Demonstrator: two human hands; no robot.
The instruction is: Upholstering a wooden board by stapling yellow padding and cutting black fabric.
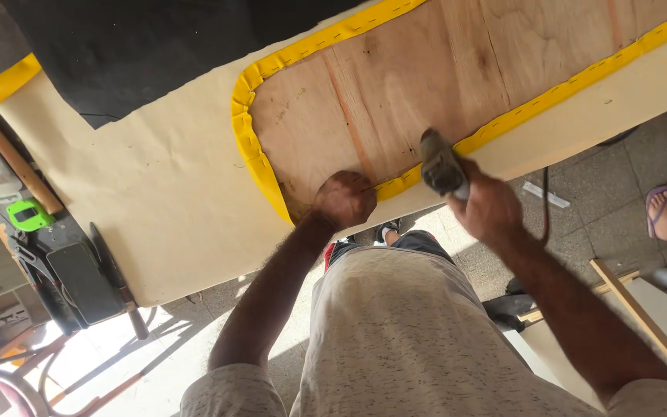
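Note:
A plywood panel (426, 85) lies face down on a cream upholstered piece (164, 193), with yellow fabric (250, 147) folded over its edge and stapled along it. My left hand (343, 199) is a closed fist pressing the yellow fabric down at the panel's near edge. My right hand (488, 207) grips a grey staple gun (441, 168), its nose set on the yellow strip just right of my left hand. A dark hose or cord (545, 202) hangs from the gun.
At the left stands a cluttered workbench with a wooden-handled tool (17, 161), a green tape measure (29, 215) and a hammer (117, 282). Another person's sandalled foot (664, 216) is on the tiled floor at right. Wooden boards (642, 316) lean at lower right.

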